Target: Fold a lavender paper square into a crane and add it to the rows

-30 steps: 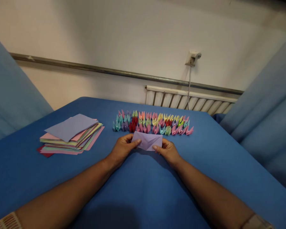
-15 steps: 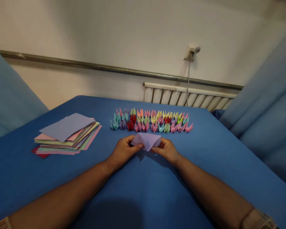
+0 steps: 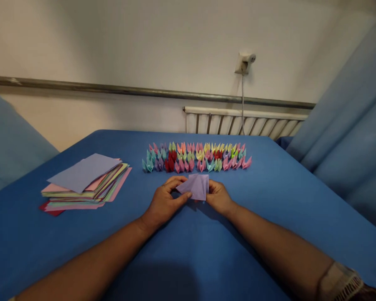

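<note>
Together, the left hand [image 3: 166, 198] and right hand [image 3: 219, 199] pinch folded purple paper [image 3: 196, 186].
It hangs just above the blue counter [image 3: 275, 184], before rows of small paper figures [image 3: 200, 155], with stacked sheets [image 3: 86, 171] lying off left.

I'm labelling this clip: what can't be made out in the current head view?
Head view:
Right hand: some fingertips hidden behind the purple paper.
Paper stack: lower sheets mostly covered by upper ones.
Folded figures: back row partly hidden by nearer rows.
Radiator: lower part hidden behind the blue surface.
Right sleeve: cut off by the bottom edge.
</note>
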A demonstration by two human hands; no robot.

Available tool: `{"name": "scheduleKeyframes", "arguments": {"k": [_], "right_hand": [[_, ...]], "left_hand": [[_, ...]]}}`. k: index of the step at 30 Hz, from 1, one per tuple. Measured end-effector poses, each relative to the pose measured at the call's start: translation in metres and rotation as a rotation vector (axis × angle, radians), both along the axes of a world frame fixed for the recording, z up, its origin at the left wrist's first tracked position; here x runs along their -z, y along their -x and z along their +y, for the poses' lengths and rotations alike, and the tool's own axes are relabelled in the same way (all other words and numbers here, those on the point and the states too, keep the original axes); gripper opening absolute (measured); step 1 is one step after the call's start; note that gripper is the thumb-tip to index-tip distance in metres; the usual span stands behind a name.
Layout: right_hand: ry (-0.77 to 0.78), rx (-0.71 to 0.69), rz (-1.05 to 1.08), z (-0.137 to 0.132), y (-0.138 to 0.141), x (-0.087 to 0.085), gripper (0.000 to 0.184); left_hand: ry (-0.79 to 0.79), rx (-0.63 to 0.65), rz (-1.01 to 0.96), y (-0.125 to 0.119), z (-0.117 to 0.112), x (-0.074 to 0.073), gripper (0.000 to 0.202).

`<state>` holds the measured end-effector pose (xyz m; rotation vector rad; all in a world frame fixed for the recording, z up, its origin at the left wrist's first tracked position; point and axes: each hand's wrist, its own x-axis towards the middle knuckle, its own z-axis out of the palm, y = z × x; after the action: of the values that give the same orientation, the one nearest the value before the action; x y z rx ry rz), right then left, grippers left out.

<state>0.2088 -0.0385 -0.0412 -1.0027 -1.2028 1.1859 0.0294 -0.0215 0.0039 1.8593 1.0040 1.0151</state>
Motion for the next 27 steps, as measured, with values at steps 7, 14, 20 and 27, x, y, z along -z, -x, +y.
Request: {"name": "scheduleKeyframes", "arguments": {"k": [7,14,20,27], "right_hand": [[0.032,-0.038,0.126,-0.003,0.005,-0.006,0.032],[-0.004,-0.098,0.13,-0.006,0.003,-0.01,0.028],[0.032,-0.103,0.115,-0.007,0.002,-0.008,0.024],[0.06,-0.373,0.138,-0.008,-0.007,-0.006,0.045]], "left_hand": [[-0.037,0.001,0.034,0.001,0.002,0.009,0.015],[0.057,0.036,-0.101,-0.001,-0.002,0.009,0.016],[0.24,-0.024,-0.187,-0.005,-0.003,0.009,0.022],[0.058,-0.053,-0.155,0.0,0.0,0.007,0.018]]}}
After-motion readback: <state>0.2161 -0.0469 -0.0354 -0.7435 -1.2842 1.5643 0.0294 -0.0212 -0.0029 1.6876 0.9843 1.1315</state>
